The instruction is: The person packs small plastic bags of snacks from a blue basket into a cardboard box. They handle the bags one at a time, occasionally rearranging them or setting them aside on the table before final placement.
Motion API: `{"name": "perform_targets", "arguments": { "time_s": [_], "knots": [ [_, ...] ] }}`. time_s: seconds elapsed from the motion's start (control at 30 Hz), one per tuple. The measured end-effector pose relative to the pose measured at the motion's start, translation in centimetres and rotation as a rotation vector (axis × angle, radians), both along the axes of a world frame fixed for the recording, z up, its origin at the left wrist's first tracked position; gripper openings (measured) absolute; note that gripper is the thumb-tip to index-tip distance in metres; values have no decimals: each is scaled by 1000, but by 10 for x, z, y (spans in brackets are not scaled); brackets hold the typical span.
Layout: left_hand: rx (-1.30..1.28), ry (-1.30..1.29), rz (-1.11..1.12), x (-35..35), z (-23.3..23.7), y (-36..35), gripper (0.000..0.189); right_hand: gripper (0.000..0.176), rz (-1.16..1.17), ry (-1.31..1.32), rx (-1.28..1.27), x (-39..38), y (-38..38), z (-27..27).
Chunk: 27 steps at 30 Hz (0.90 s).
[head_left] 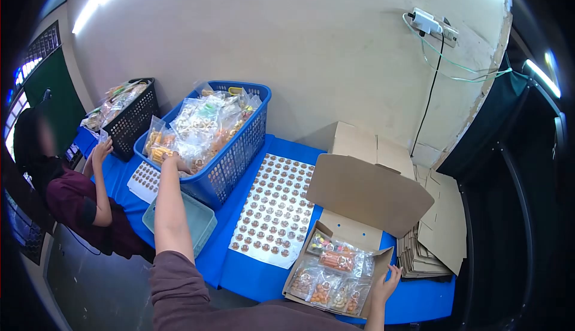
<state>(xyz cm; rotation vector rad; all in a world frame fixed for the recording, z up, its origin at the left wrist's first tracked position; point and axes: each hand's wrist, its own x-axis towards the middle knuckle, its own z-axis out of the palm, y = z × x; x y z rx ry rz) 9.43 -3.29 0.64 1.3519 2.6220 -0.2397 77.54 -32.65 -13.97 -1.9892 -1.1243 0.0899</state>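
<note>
My left hand (173, 162) reaches over the near rim of a blue plastic basket (242, 145). Clear packets of snacks (200, 118) fill the basket, and my fingers are partly hidden among them. Whether they grip a packet cannot be made out. On the table's front edge, an open cardboard box (344, 181) has its lid raised. Several clear packets (338, 262) with round stickers lie inside, holding orange, pale and coloured pieces. My right hand (388, 282) is at the box's right side wall, fingers apart and holding nothing.
Sheets of round stickers (272, 211) lie on the blue-covered table (242, 280). A pale green tray (206, 226) is under my left arm. Flattened cardboard boxes (440, 229) are stacked right. Another person (81, 202) stands left, near a black basket (135, 124) of packets.
</note>
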Motion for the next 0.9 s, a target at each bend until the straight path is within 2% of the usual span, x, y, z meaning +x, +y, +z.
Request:
{"name": "perform_targets", "arguments": {
  "time_s": [0.03,0.1,0.13,0.17,0.23,0.27,0.3,0.37,0.4,0.47,0.5,0.57,0.7,0.77,0.8,0.87,0.9],
  "knots": [
    [-9,-1,-6,-1,0,2,111,26,-6,-1,-9,1,-2,-2],
    [-119,-248,-73,-11,0,5,107,27,34,-10,-20,3,0,-8],
    [-24,-349,8,-18,-11,7,102,27,34,-10,-27,1,0,-8],
    [-30,-351,9,-28,-24,12,102,28,61,-31,-9,-2,2,-6],
    [-93,-573,80,-42,-38,24,100,29,89,-60,8,-4,5,-1],
    [-148,-450,11,-40,-34,31,94,28,100,-83,6,-6,7,0],
    [-146,-451,11,-29,-24,23,94,28,110,-105,6,-7,9,2],
    [102,-505,-62,-10,-7,6,85,28,108,-115,10,-7,10,4],
    [104,-507,-61,-13,-10,7,85,28,107,-124,12,-6,10,5],
    [219,-868,60,-23,-18,9,83,28,109,-129,17,-3,10,1],
    [220,-868,62,-31,-27,13,83,28,107,-133,20,-2,9,-1],
    [-12,-761,-57,-41,-43,23,77,29,113,-117,5,-2,8,-2],
    [-12,-621,-34,-12,-14,9,62,29,107,-92,-3,-4,7,-2],
    [152,-710,62,-14,-16,11,36,29,106,-87,2,-5,7,-3],
    [152,-710,65,-25,-25,18,36,28,106,-83,6,-5,8,-3],
    [714,-345,-311,-54,-49,35,21,28,118,-85,0,-5,10,-7],
    [711,-343,-307,-49,-42,31,21,27,127,-87,-2,-4,10,-8]
  ]
}}
